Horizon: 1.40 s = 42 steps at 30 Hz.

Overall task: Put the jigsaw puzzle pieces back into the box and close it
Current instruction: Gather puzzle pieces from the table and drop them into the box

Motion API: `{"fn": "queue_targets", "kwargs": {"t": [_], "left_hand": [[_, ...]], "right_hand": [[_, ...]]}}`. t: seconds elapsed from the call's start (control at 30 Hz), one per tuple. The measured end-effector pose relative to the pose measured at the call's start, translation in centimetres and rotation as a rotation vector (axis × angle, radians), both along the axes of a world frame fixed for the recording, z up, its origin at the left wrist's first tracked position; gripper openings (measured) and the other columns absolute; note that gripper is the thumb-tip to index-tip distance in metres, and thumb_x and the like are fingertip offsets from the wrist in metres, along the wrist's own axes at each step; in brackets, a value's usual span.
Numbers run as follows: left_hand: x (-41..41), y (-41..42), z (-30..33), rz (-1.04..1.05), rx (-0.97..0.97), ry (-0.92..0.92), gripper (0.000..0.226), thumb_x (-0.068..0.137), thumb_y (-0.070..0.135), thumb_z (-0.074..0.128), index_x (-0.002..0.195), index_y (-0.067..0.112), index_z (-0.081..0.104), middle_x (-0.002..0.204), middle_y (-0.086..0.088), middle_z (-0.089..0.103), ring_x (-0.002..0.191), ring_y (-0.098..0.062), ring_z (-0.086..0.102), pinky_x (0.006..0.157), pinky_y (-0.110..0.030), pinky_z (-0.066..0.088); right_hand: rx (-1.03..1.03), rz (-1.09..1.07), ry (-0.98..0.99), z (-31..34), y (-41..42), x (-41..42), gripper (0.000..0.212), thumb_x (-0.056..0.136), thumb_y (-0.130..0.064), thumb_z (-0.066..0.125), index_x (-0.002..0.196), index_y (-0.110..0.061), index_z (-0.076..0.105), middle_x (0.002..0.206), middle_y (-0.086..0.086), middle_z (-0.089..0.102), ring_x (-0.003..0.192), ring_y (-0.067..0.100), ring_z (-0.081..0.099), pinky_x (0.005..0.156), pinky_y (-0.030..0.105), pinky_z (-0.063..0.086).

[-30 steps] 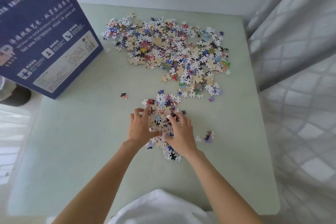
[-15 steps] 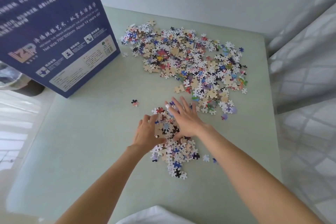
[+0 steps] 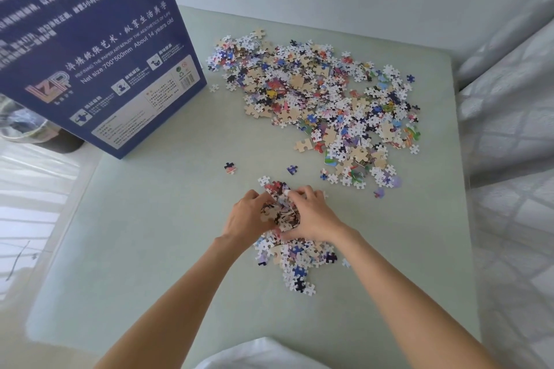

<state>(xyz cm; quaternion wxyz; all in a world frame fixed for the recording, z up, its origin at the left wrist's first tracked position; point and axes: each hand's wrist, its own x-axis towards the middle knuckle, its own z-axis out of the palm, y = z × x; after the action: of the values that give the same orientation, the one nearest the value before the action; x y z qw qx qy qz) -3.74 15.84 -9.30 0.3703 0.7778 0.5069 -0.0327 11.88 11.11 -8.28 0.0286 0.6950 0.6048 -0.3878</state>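
Blue box [image 3: 90,48], one; two piles; left hand [image 3: 244,217] and right hand [image 3: 311,219] cup a clump of pieces [image 3: 278,211] together.

The bare table [image 3: 144,249] on the near left gives room; the big box [image 3: 99,48] blocks far left.

Cardboard puzzle pieces [image 3: 323,99] – some w/ raw tan backs; box [image 3: 90,48] printed card, slight sheen; table [image 3: 150,234] smooth, matt.
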Motion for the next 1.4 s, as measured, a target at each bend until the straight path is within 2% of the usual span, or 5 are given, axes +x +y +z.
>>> {"fn": "queue_targets", "kwargs": {"t": [0.2,0.5,0.7,1.03,1.4], "left_hand": [[-1.3,0.3,0.0,-0.043,0.007,0.000,0.043,0.077,0.031,0.074,0.116,0.017,0.062,0.109,-0.001,0.060,0.086,-0.017,0.061,0.083,-0.027,0.049],[-3.0,0.4,0.9,0.014,-0.012,0.103,0.032,0.076,0.043,0.072,0.105,0.029,0.066,0.097,0.007,0.071,0.086,-0.012,0.064,0.074,-0.029,0.053],[-4.5,1.4,1.1,0.041,0.004,0.109,0.033,0.075,0.047,0.070,0.103,0.030,0.067,0.094,0.008,0.071,0.088,-0.013,0.064,0.064,-0.025,0.044],[-6.7,2.0,1.0,0.170,0.103,-0.096,0.023,0.078,0.035,0.072,0.091,0.016,0.069,0.081,0.002,0.071,0.071,-0.020,0.064,0.059,-0.024,0.038],[-9.6,3.0,7.9,0.245,0.266,-0.212,0.019,0.080,0.031,0.072,0.090,0.016,0.066,0.083,0.004,0.069,0.071,-0.022,0.061,0.060,-0.028,0.043]], "right_hand": [[0.130,0.104,-0.181,0.1,-0.6,-1.1,0.082,0.069,-0.043,0.076,0.133,-0.017,0.032,0.124,0.010,0.040,0.109,0.024,0.041,0.086,0.031,0.043],[0.196,-0.049,-0.064,0.1,-1.0,-1.4,0.057,0.073,-0.046,0.070,0.117,-0.018,0.048,0.103,0.000,0.055,0.090,0.014,0.050,0.077,0.027,0.049],[0.174,-0.223,0.116,0.8,-0.2,-1.3,0.037,0.079,-0.031,0.071,0.110,-0.017,0.054,0.091,-0.003,0.051,0.078,0.013,0.051,0.058,0.013,0.032],[0.344,-0.305,0.011,2.2,-0.9,-2.2,0.037,0.087,-0.022,0.064,0.122,-0.013,0.057,0.111,0.002,0.067,0.099,0.017,0.063,0.082,0.019,0.041],[0.363,-0.470,0.146,7.6,0.1,-2.3,0.045,0.084,-0.028,0.067,0.124,-0.013,0.056,0.082,-0.003,0.066,0.043,-0.002,0.038,0.047,0.011,0.035]]}}
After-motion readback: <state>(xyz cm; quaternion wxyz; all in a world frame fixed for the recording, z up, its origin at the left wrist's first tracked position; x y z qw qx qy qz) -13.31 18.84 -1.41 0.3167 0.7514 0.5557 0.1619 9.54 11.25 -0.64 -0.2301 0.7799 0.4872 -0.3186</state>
